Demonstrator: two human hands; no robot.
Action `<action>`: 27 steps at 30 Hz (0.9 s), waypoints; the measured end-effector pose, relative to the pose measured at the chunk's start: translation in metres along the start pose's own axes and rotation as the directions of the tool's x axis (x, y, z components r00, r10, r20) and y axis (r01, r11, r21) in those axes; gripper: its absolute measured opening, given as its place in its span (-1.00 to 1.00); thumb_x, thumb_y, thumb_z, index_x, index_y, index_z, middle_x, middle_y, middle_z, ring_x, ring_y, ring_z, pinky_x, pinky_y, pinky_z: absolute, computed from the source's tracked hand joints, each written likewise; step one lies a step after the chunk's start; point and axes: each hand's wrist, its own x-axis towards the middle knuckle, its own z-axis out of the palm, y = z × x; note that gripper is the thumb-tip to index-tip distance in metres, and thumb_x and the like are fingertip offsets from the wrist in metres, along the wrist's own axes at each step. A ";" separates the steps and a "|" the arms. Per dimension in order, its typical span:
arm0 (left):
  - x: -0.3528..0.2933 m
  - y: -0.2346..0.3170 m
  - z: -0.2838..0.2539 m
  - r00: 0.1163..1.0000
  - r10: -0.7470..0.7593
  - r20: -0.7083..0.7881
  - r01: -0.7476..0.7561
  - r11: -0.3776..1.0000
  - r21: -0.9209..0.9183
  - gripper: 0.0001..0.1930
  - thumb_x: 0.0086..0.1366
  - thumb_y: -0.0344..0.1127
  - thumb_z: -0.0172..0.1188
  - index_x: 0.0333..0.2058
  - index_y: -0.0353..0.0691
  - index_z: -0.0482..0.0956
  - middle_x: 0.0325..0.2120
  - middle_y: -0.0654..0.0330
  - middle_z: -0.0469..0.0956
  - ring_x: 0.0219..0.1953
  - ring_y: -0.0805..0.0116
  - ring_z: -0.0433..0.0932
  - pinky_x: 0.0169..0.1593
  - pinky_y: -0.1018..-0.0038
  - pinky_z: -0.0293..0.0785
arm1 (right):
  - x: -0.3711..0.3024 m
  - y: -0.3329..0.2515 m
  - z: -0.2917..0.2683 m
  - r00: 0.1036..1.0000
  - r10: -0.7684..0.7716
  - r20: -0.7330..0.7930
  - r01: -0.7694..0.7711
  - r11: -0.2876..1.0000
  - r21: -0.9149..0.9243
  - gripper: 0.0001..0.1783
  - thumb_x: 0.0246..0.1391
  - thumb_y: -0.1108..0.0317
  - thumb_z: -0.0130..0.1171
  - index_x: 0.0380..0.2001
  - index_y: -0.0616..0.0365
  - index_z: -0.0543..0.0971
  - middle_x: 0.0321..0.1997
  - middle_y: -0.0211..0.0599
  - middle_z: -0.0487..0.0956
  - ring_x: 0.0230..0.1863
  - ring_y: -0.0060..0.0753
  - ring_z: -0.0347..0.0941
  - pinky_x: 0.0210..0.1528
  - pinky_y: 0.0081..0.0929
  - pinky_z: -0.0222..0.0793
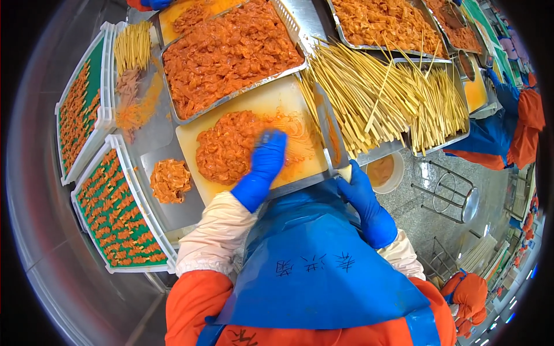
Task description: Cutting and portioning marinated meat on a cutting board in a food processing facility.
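My left hand point(266, 168), in a blue glove, is over the right side of a pile of red marinated meat pieces point(222, 147) on a yellowish cutting board point(193, 135). Its fingertips are smeared by motion, so I cannot tell whether they grip any meat. At the board's right front corner, my right hand point(365, 205) is closed round the pale handle of a long knife. The knife's wide blade point(330, 128), streaked with orange marinade, points away from me along the board's right edge. Orange marinade smears the board right of the pile.
Beyond the board stands a large metal tray point(173, 86) heaped with meat. Bamboo skewers point(363, 98) lie in bulk at the right. On the left are a small meat heap point(170, 180) and white-rimmed trays point(134, 190) of skewered meat. A bucket point(395, 173) and a metal stool point(470, 205) stand on the floor.
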 end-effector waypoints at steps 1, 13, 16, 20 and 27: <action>-0.002 -0.013 -0.007 0.991 0.004 -0.133 0.009 0.995 0.101 -0.81 -0.10 -0.34 -0.14 -0.43 -0.22 0.27 -0.35 0.07 0.24 -0.25 0.14 0.20 -0.19 0.32 0.13 | 0.001 0.001 0.000 0.999 -0.040 -0.016 0.040 0.999 0.006 -0.62 -0.28 0.44 -0.10 -0.27 0.16 0.16 -0.78 -0.38 0.26 -0.84 -0.66 0.17 -0.84 -0.72 0.07; -0.052 -0.046 -0.023 0.966 0.254 -0.036 -0.242 0.948 0.206 -0.67 -0.07 -0.30 -0.15 -0.23 0.02 0.26 -0.17 0.24 0.20 -0.06 0.32 0.09 -0.01 0.17 -0.28 | 0.008 0.000 0.001 0.992 -0.122 0.015 0.122 0.986 -0.109 -0.57 -0.27 0.43 -0.07 -0.22 0.15 0.14 -0.75 -0.38 0.29 -0.82 -0.64 0.20 -0.82 -0.72 0.09; -0.049 -0.017 -0.021 0.993 0.085 -0.082 -0.082 0.996 0.028 -0.69 -0.06 -0.32 -0.17 -0.25 0.02 0.27 -0.18 0.23 0.21 -0.07 0.30 0.10 -0.04 0.11 -0.26 | 0.012 0.002 0.003 0.992 -0.123 0.034 0.126 0.987 -0.100 -0.61 -0.27 0.43 -0.08 -0.25 0.15 0.15 -0.76 -0.39 0.28 -0.82 -0.65 0.19 -0.82 -0.72 0.09; -0.029 0.041 -0.002 0.987 0.093 -0.128 -0.105 0.990 -0.090 -0.66 -0.07 -0.36 -0.20 -0.22 -0.06 0.24 -0.15 0.18 0.17 -0.04 0.28 0.05 -0.04 0.08 -0.25 | 0.019 0.001 0.008 0.985 -0.150 0.082 0.160 0.979 -0.130 -0.63 -0.26 0.44 -0.09 -0.27 0.15 0.15 -0.77 -0.39 0.27 -0.83 -0.65 0.18 -0.83 -0.72 0.08; 0.005 -0.018 0.000 0.980 -0.191 -0.045 0.194 0.911 0.365 -0.59 -0.05 -0.37 -0.29 -0.13 -0.24 0.09 -0.07 0.13 0.01 0.02 0.29 -0.10 -0.01 0.13 -0.27 | 0.021 -0.010 0.007 0.980 -0.163 0.110 0.178 0.972 -0.151 -0.63 -0.26 0.42 -0.08 -0.28 0.16 0.15 -0.73 -0.36 0.29 -0.83 -0.64 0.18 -0.84 -0.71 0.08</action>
